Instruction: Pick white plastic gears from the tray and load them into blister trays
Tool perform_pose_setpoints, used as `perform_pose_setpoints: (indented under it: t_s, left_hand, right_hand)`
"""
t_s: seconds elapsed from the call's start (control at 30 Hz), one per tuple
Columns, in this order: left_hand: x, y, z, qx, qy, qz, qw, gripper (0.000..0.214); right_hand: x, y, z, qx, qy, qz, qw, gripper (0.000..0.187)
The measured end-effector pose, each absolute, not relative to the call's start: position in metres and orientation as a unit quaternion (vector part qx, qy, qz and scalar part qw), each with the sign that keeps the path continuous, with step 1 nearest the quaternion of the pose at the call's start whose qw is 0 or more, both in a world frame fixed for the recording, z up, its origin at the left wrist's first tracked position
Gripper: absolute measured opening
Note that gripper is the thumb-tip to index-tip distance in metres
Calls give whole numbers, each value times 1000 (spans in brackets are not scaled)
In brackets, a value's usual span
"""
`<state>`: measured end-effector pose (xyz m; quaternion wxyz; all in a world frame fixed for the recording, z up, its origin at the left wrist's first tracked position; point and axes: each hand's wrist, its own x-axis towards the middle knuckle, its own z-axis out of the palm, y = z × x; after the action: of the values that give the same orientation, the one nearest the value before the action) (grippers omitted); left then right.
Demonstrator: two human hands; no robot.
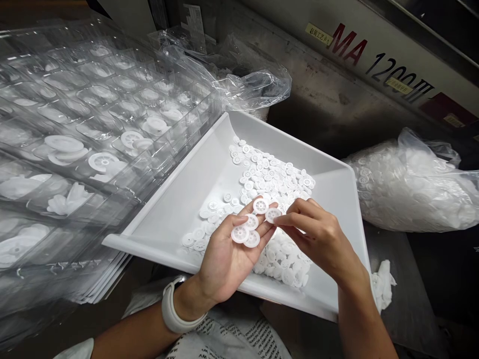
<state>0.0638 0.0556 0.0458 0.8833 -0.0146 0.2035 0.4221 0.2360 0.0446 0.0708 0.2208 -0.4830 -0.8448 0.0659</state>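
Note:
Several small white plastic wheels point(240, 234), disc-shaped with spokes, rest on the palm and fingers of my left hand point(228, 264), which is turned upward with its thumb against them. Thumb and forefinger of my right hand point(318, 232) pinch one white plastic wheel point(273, 215) at the left hand's fingertips. Below both hands is a white scoop-shaped tray point(325, 164), and loose wheels of the same kind point(262, 169) lie heaped in it. My hands hide part of the heap.
Clear compartment trays point(101, 109) holding white parts are stacked at the left. A clear plastic bag point(258, 82) lies behind the white tray. To the right sits a filled bag of white parts point(411, 184). A machine panel point(374, 60) runs along the back.

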Motion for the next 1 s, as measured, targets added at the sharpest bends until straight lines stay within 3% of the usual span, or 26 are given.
perform_pose_setpoints:
  t_s: [0.67, 1.0]
  left_hand:
    - [64, 56, 49, -13, 231, 427, 874, 58]
    - [62, 56, 46, -21, 231, 432, 871, 53]
  right_hand:
    - [238, 43, 72, -484, -845, 85, 209, 9]
    - [211, 33, 74, -387, -894, 50, 222, 5]
